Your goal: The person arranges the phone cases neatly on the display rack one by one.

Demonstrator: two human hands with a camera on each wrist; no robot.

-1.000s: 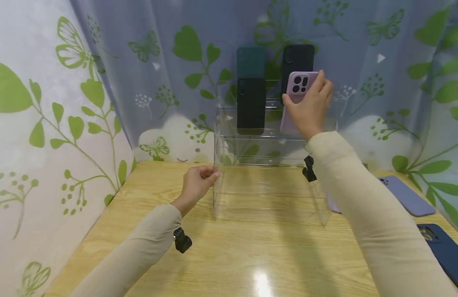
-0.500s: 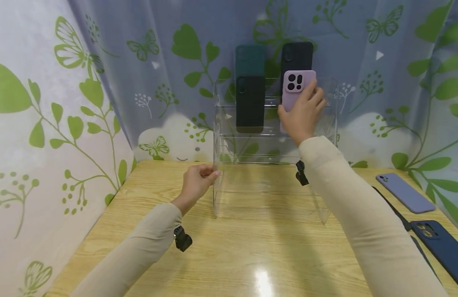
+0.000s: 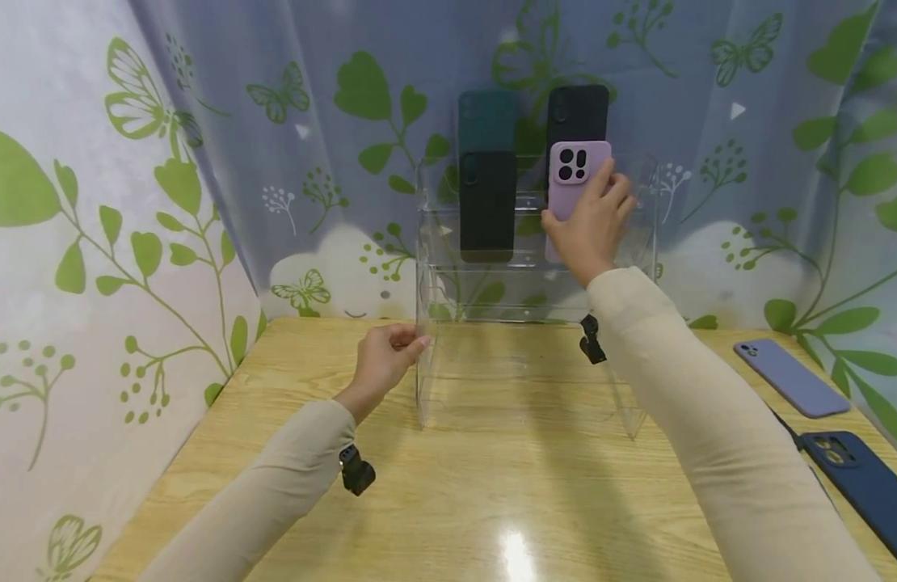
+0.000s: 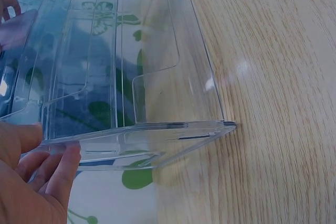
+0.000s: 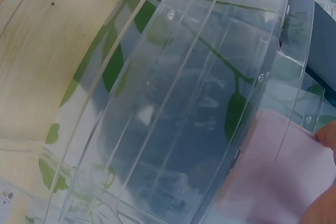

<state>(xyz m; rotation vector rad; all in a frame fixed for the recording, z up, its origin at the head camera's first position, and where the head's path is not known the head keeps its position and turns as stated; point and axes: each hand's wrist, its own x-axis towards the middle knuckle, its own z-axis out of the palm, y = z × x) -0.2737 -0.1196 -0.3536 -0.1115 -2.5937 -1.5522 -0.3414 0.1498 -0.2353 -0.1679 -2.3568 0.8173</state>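
A clear acrylic display stand (image 3: 477, 311) with several tiers stands on the wooden table. My left hand (image 3: 387, 356) pinches the stand's left side panel between thumb and fingers, as the left wrist view (image 4: 47, 166) also shows. On an upper tier, my right hand (image 3: 594, 222) grips a pink phone case (image 3: 565, 198) by its two sides. The case is upright, its lower end at the tier's front lip. Behind it stands a black phone case (image 3: 578, 113). To the left, a dark phone case (image 3: 487, 210) stands in front of a teal one (image 3: 486, 121).
On the right of the table (image 3: 448, 501) lie a lavender phone case (image 3: 790, 378) and a navy phone case (image 3: 859, 485). A dark edge beside the navy case is partly hidden by the right sleeve. A patterned curtain (image 3: 310, 178) hangs close behind the stand.
My right hand has shifted slightly left with the pink phone case, which now stands straighter and sits before the black one. The left hand has kept its grip on the stand.
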